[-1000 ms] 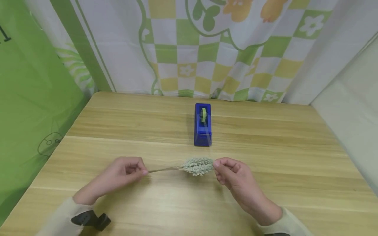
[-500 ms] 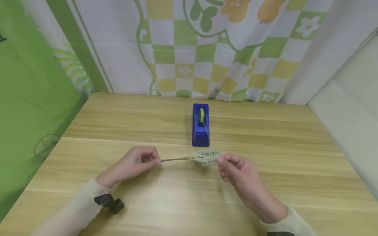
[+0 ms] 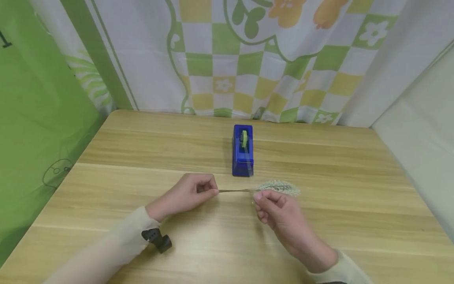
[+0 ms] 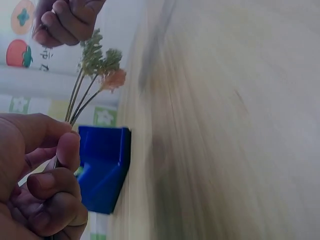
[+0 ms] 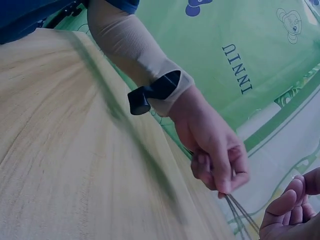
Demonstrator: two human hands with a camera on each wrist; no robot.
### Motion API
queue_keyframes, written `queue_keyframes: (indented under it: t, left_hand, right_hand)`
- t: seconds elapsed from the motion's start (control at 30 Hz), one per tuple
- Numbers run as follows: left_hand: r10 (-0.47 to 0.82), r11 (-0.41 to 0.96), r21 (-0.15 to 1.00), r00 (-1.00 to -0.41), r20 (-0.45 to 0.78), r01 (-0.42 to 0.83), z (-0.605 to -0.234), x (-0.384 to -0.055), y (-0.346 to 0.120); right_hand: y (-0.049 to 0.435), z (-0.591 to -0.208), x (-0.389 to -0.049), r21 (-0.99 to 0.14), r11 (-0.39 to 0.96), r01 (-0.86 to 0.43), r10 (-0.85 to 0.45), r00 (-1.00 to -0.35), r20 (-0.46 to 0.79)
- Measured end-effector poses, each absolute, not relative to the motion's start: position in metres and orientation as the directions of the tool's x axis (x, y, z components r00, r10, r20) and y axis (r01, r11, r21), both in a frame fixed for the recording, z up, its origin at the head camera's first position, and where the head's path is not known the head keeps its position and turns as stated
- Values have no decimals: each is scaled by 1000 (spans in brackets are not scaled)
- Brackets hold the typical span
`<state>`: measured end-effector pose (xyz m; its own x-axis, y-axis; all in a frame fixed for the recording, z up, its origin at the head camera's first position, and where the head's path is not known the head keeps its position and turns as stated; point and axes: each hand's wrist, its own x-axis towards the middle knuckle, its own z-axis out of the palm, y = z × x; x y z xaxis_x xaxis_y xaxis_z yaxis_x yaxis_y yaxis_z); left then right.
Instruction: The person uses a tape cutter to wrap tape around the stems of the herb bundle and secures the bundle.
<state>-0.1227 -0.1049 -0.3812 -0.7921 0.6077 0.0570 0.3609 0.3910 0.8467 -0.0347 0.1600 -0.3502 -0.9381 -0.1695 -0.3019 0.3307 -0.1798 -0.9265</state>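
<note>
My left hand (image 3: 188, 194) pinches the thin brown stems of a small bunch of flower sprigs (image 3: 281, 187) between thumb and fingers. The pale green heads point right in the head view; a pinkish head (image 4: 114, 80) also shows in the left wrist view. My right hand (image 3: 283, 219) has thumb and forefinger pinched together, in front of where the stems meet the heads. A tiny glint at its fingertips looks like a piece of clear tape, mostly hidden. Whether this touches the stems I cannot tell. A blue tape dispenser (image 3: 242, 152) stands just beyond both hands.
The wooden table (image 3: 124, 157) spreads under both hands. A patterned curtain (image 3: 223, 63) hangs behind its far edge, with a green cloth (image 3: 42, 98) at the left and a pale wall (image 3: 425, 106) at the right. A black wrist camera (image 3: 157, 240) sits on the left sleeve.
My left hand has moved right and a little away from me, carrying the bunch with it. The flower heads have passed behind my right hand, which has stayed nearly in place.
</note>
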Motion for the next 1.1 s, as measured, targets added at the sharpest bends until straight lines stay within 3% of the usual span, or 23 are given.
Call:
queue_keyframes:
  t: [0.5,1.1]
  left_hand:
    - [655,317,860,-748,107,401,-369,-118,-60]
    - [673,297,856,-729,128,424,-361,-110,-51]
  right_hand:
    - [157,-357,-32,-916,-163,367,-171,-925,-340]
    - [156,-362,-31,-900,-143,411,-148,-908,-391]
